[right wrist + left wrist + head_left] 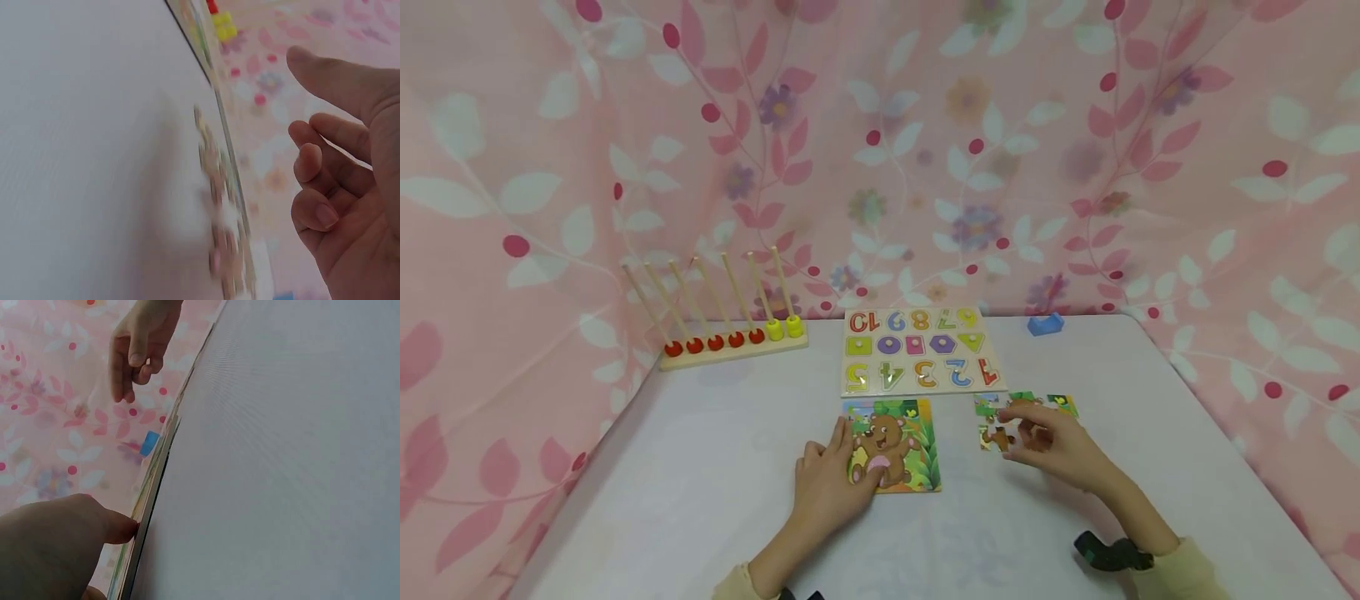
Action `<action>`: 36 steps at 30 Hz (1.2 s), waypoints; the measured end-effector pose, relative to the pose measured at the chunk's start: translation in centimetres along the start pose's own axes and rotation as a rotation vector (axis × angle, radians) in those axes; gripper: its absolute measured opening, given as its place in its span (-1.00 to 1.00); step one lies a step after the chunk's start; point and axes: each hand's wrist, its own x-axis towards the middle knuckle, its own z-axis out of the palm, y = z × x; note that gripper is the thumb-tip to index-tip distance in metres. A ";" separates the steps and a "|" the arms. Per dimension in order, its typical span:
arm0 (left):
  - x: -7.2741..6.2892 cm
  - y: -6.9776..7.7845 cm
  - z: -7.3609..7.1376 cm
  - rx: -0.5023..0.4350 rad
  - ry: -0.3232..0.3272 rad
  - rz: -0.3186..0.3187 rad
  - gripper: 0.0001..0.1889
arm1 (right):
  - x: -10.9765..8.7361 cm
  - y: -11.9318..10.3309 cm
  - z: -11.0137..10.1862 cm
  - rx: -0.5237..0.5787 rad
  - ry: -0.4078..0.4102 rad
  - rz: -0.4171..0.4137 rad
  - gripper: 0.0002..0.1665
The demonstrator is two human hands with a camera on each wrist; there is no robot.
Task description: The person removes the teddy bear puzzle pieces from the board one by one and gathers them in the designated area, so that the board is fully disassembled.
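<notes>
A square bear puzzle (925, 454) lies flat on the table before me. My left hand (831, 483) rests on its left side, the thumb across the bear and the other fingers stretched along the edge. In the left wrist view the thumb (122, 526) touches the top of the board's thin edge (153, 494). My right hand (1060, 448) hovers above several loose puzzle pieces (998, 439) to the right and partly covers them. Its thumb and forefinger stand apart with nothing between them, and the right wrist view shows its other fingers (312, 164) loosely curled.
Behind the bear puzzle lies a wooden number and shape board (922, 354). A bead counting rack (730, 354) with upright pegs stands at the back left. Near the back edge on the right is a small blue block (1046, 324). A floral curtain (925, 150) hangs behind the table.
</notes>
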 end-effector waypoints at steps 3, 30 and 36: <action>0.0 0.0 0.3 0.016 0.000 0.001 -0.01 | 1.9 -1.0 1.7 0.014 -0.019 -0.011 -0.43; -0.2 -0.1 0.2 0.008 -0.051 -0.021 -0.09 | 7.1 -4.9 11.8 -0.073 -0.316 -0.056 -0.44; -0.4 0.0 0.0 0.005 -0.063 -0.023 -0.12 | 6.8 -4.7 11.7 -0.064 -0.315 -0.033 -0.60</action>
